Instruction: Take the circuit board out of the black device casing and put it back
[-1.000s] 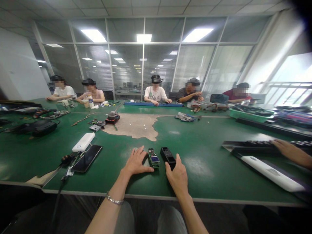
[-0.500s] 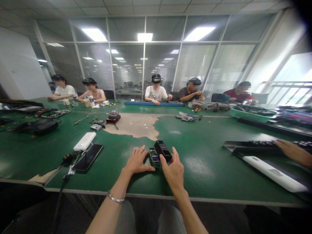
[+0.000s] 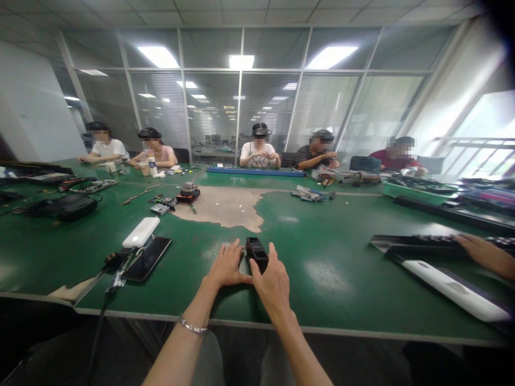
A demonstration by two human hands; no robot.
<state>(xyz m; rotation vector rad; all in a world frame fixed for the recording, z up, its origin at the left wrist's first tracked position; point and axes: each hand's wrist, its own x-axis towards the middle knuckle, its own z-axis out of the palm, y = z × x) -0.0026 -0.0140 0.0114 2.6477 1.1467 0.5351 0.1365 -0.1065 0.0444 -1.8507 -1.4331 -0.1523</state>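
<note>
Casing between both hands

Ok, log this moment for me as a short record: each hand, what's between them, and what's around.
Left hand: spread open beside the black case; contact unclear
Right hand: thumb and fingers on the case's near end
Case position: between the hands; what lies under it is hidden
Left of hands: dark phone, with a white box just beyond
Right of hands: long white bar; another person's hand
Surface: green table
Far side: five seated people
</note>
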